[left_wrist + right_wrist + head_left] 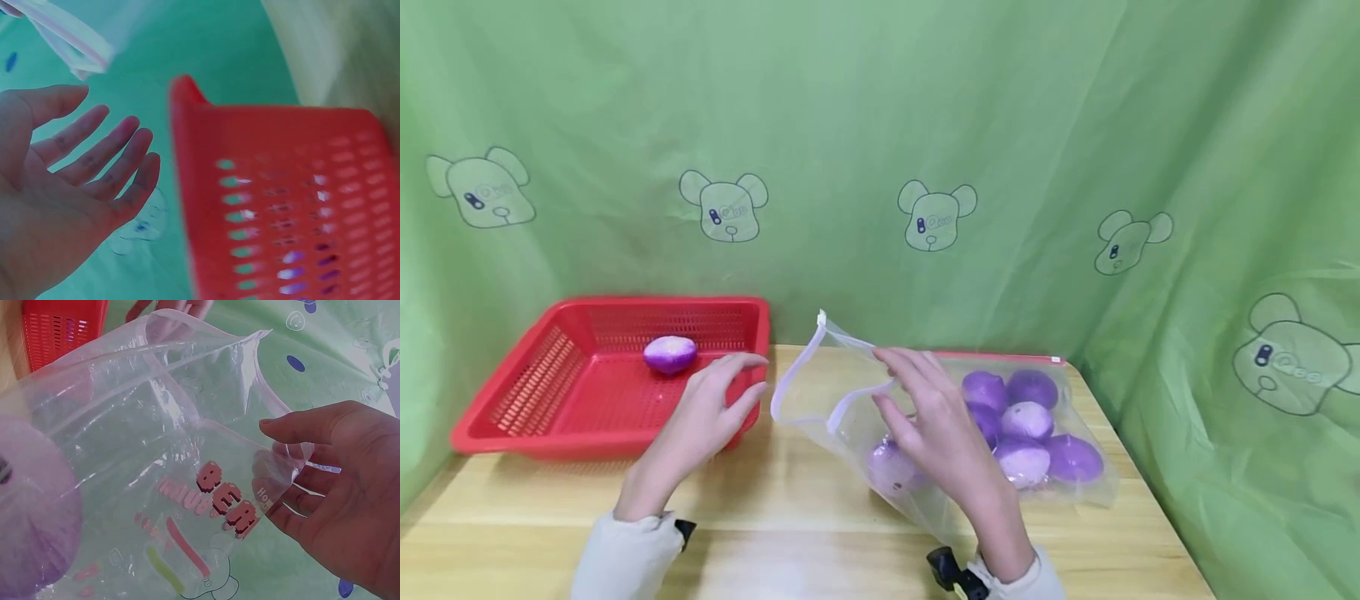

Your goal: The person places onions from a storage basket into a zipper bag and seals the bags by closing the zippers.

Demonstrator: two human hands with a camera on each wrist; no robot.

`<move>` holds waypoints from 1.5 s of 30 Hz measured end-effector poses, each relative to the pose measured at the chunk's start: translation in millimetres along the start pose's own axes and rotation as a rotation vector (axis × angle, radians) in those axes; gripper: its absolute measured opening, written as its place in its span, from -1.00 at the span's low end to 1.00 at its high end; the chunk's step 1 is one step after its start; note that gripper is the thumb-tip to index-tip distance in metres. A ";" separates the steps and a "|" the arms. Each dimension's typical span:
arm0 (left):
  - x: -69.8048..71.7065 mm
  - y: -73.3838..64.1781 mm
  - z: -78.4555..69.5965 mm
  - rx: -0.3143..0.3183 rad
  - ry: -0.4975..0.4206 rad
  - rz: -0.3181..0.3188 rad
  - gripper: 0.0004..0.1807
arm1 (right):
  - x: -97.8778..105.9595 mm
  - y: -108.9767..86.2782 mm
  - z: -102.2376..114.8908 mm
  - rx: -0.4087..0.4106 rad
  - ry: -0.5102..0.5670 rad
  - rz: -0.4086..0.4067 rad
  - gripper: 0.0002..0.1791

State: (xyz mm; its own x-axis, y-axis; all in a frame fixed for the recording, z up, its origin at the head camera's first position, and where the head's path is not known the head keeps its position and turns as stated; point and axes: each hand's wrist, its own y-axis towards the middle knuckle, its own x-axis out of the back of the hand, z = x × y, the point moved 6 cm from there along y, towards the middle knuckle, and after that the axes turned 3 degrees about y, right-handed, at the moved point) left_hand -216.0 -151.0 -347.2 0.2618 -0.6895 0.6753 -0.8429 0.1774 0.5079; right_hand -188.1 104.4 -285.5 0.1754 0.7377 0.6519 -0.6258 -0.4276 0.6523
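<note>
Beside the near right corner of a red plastic basket (587, 437) is my left hand (711, 408), its fingers spread and holding nothing. Inside that basket lies one oblong purple-and-white piece (671, 354). My right hand (936, 412) grips the rim of a clear zip bag (820, 400), thumb on one side and fingers showing through the plastic. The mouth of this bag gapes towards the basket, its white slider at the upper corner. A rounded purple-and-white piece (891, 468) is inside it, shown large as a pale purple piece (37, 512) in the right wrist view.
Behind my right hand, a second clear bag (1093, 492) with a red zip lies on the wooden table (790, 533), holding several purple and white pieces (1075, 458). A green curtain (850, 125) with bear-head prints hangs behind and on both sides.
</note>
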 end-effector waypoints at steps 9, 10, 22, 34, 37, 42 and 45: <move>-0.8 -3.7 42.4 0.072 0.009 -0.016 -0.64 | -11.1 2.3 2.3 0.001 0.014 0.016 -0.40; 0.2 -3.3 46.6 0.075 0.022 -0.023 -0.63 | -11.9 3.0 2.8 0.002 0.017 0.019 -0.41; 15.5 1.7 85.6 0.118 0.154 0.041 -0.58 | -16.6 4.6 5.1 -0.013 0.015 0.014 -0.40; 9.7 17.2 134.2 0.179 0.239 0.135 -0.55 | -18.5 0.8 1.0 -0.004 -0.023 0.032 -0.38; 13.9 19.6 147.6 0.215 0.292 0.162 -0.52 | -21.2 1.9 2.4 0.009 -0.017 0.035 -0.38; 14.9 25.3 164.7 0.250 0.425 0.202 -0.42 | -21.0 1.3 3.0 0.019 -0.024 0.031 -0.39; 15.5 25.7 172.2 0.272 0.496 0.229 -0.42 | -21.1 1.4 3.8 0.027 -0.029 0.029 -0.40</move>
State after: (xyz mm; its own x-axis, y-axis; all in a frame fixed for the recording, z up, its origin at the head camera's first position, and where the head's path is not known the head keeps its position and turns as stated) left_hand -314.6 -278.1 -415.8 0.1918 -0.2340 0.9531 -0.9765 0.0516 0.2092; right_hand -189.8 86.2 -296.9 0.1798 0.7098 0.6811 -0.6102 -0.4626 0.6432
